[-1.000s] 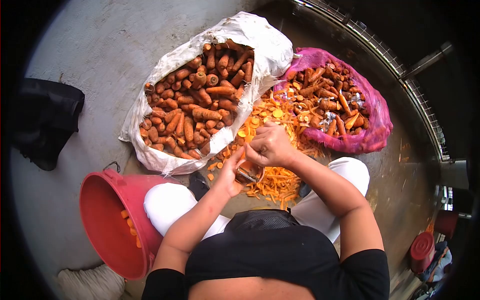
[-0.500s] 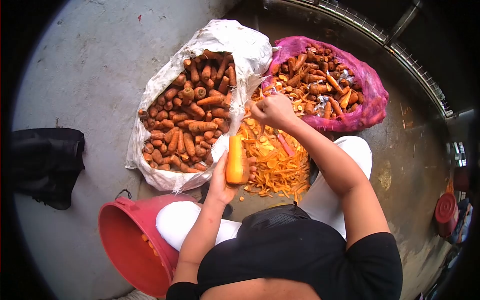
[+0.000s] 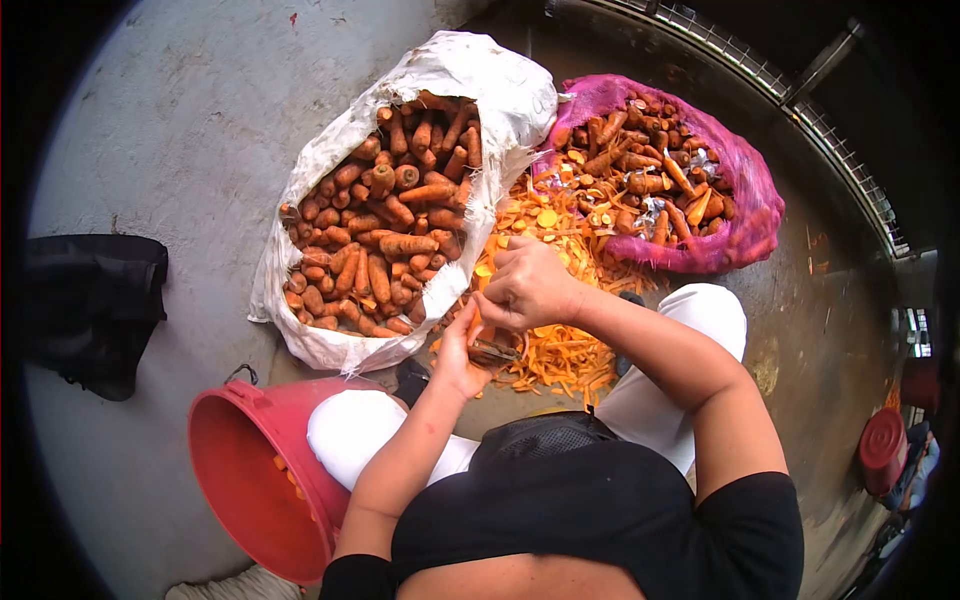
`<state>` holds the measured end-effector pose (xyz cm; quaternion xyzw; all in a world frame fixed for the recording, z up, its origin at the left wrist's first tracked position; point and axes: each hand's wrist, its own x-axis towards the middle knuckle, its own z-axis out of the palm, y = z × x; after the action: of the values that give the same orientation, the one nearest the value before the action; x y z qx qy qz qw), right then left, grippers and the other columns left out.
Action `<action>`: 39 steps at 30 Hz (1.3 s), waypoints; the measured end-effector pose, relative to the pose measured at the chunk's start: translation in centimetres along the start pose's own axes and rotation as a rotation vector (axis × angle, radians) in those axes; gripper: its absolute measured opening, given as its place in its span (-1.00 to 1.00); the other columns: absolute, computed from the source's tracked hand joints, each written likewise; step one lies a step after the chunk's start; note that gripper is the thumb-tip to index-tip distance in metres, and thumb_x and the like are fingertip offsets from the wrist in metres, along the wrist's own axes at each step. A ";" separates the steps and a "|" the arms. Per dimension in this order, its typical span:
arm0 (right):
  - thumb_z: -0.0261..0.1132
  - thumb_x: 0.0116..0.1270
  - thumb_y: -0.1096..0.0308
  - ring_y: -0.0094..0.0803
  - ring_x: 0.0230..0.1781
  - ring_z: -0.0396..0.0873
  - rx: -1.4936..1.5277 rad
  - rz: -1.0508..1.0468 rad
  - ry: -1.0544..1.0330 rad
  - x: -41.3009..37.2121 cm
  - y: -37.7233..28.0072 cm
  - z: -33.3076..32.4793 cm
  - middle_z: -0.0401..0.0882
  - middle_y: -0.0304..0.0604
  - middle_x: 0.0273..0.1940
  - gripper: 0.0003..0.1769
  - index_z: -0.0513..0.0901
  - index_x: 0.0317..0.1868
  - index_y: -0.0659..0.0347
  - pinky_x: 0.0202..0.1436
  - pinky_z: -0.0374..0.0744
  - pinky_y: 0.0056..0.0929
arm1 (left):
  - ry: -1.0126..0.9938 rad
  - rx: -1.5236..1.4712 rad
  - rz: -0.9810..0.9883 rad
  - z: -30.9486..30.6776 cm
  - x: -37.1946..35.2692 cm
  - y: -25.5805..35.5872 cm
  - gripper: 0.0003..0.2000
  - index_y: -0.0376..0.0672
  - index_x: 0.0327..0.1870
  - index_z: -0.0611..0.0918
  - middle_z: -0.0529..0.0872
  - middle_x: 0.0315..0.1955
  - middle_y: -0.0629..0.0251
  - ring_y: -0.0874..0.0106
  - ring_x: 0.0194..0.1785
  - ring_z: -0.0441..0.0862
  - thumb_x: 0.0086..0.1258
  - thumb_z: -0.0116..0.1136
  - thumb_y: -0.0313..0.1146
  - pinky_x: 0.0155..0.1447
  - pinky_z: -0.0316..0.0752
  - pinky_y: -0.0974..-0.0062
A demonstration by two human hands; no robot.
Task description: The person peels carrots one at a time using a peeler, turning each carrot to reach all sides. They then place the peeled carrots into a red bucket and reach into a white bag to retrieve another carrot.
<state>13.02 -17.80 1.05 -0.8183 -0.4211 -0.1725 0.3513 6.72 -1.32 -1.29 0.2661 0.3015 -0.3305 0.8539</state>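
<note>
In front of my lap, my left hand [image 3: 458,358] is wrapped around a carrot [image 3: 497,352], partly peeled, with a brown unpeeled part facing up. Just above it, my right hand [image 3: 532,285] is closed in a fist right against the carrot; whatever lies inside its fingers is hidden. Beneath both hands spreads a heap of orange peelings and cut carrot slices [image 3: 560,365]. Beyond my left hand lies a white sack [image 3: 490,75], opened along its side, full of unpeeled carrots [image 3: 385,225].
A pink mesh bag [image 3: 755,205] at the back right holds carrots and scraps. By my left knee a red bucket [image 3: 345,410] lies tipped, with a few orange pieces inside. Black cloth [image 3: 95,310] is at far left, a red lidded container [image 3: 884,450] at far right.
My right hand has come down and closer to my left hand. The carrot has turned, from its peeled orange side to a brown unpeeled part.
</note>
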 end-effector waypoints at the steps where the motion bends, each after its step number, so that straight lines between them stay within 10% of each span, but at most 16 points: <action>1: 0.29 0.12 0.23 -0.30 -0.68 0.40 0.008 0.013 -0.021 -0.1 0.0 0.1 0.38 -0.28 -0.80 -0.61 0.47 -0.83 0.02 -0.47 0.32 -0.31 | 0.006 0.009 0.001 -0.2 0.0 -0.1 -0.62 -0.19 0.07 0.49 0.64 -0.10 0.20 0.30 -0.10 0.63 0.51 -0.09 -0.05 0.02 0.59 0.23; 12: 0.26 0.12 0.24 -0.23 -0.70 0.40 -0.082 0.218 0.137 -0.9 5.4 0.5 0.39 -0.22 -0.78 -0.66 0.56 -0.80 0.03 -0.48 0.37 -0.28 | -0.047 0.246 0.035 -0.4 -1.7 -0.3 -0.60 -0.07 0.08 0.48 0.65 -0.29 0.17 0.30 -0.40 0.64 0.51 -0.11 0.05 -0.48 0.50 0.36; 26: 0.17 0.25 0.19 -0.29 -0.69 0.48 -0.432 0.592 0.025 -0.3 6.5 -0.8 0.50 -0.23 -0.74 -0.59 0.60 -0.77 0.02 -0.38 0.42 -0.29 | -0.131 0.190 0.074 -0.2 -1.7 1.1 -0.50 -0.23 0.27 0.38 0.65 -0.17 0.03 0.23 -0.25 0.68 0.55 -0.24 -0.01 -0.24 0.63 0.27; 39: 0.27 0.13 0.25 -0.31 -0.68 0.35 0.003 0.032 0.018 0.1 -0.3 0.8 0.40 -0.29 -0.78 -0.58 0.39 -0.85 0.02 -0.48 0.28 -0.32 | 0.015 0.014 0.029 -1.1 0.6 0.3 -0.65 -0.21 0.02 0.52 0.65 -0.20 0.22 0.34 -0.14 0.66 0.48 -0.02 -0.09 -0.06 0.62 0.29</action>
<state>12.82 -17.06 0.64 -0.8228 -0.4050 -0.1736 0.3589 6.96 -0.62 -2.36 0.2791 0.3017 -0.3180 0.8544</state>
